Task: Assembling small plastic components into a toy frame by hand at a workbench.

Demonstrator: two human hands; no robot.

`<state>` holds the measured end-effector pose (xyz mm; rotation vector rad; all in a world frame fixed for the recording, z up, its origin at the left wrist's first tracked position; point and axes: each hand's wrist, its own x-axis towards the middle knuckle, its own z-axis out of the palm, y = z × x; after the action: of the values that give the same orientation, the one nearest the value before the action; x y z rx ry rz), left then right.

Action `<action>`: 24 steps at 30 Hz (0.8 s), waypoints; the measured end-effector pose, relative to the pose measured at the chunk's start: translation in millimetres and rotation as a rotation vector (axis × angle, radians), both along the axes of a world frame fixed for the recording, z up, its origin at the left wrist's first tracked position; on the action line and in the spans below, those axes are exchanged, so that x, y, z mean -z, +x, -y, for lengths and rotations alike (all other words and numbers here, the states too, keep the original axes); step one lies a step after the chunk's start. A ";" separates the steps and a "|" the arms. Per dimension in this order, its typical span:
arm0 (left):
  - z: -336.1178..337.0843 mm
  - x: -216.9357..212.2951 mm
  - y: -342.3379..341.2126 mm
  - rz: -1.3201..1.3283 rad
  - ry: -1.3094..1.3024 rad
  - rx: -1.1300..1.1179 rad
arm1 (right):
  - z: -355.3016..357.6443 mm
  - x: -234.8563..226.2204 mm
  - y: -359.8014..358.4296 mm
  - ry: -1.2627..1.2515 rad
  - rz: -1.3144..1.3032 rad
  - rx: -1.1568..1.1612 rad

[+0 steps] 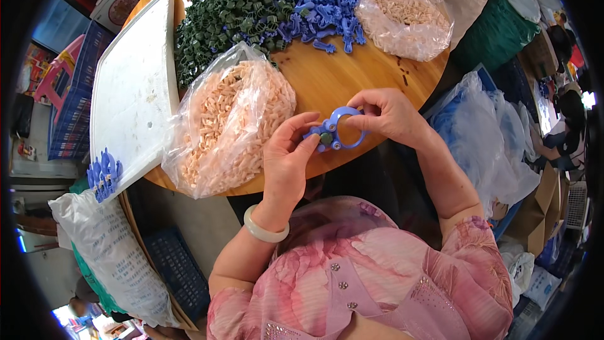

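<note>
Between my two hands is a blue plastic part (345, 112) with a large ring at one end and a dark green piece set in its narrower body. My left hand (290, 151) pinches the body end between thumb and fingers. On the ring's right side, my right hand (391, 115) grips the rim with its fingers closed. The part is held above the near edge of the round wooden table (314, 82). Beside my left hand lies an open clear bag of small peach-coloured plastic pieces (236, 119).
Dark green pieces (233, 16) and blue parts (327, 6) are heaped at the back. A second bag of pale pieces (409, 16) sits at the right. A white foam board (135, 82) at the left carries several upright blue parts (104, 174). Blue crates (173, 264) stand around the table.
</note>
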<state>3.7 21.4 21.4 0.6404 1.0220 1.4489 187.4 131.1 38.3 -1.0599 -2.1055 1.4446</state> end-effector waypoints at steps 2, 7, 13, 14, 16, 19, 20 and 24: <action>-0.5 6.7 2.6 -0.074 0.049 -0.031 | -5.4 3.2 1.5 0.003 -0.049 -0.070; -1.1 4.8 2.2 -0.023 0.003 -0.041 | -35.0 -0.3 0.1 -0.093 -0.079 -0.009; -1.6 5.5 -0.1 0.027 -0.024 -0.022 | -89.3 18.1 -11.8 0.862 0.174 0.138; -2.4 5.8 -0.4 0.037 -0.021 -0.019 | -96.4 24.7 -10.1 0.955 0.216 0.083; -2.4 6.1 -1.9 0.049 -0.021 -0.026 | -100.4 23.7 -12.4 0.952 0.226 0.033; -2.2 5.6 -2.7 0.054 -0.031 -0.034 | -94.3 21.3 -14.7 0.964 0.207 -0.046; -2.7 5.7 -2.9 0.057 -0.025 -0.033 | -90.5 19.9 -14.7 0.982 0.174 -0.075; -3.7 2.9 -4.2 0.069 -0.040 -0.028 | -78.0 14.4 -13.3 1.033 0.174 -0.134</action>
<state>-0.5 25.1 18.5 0.5454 1.0075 1.4613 174.1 209.1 23.9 -0.6194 -2.5526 0.1502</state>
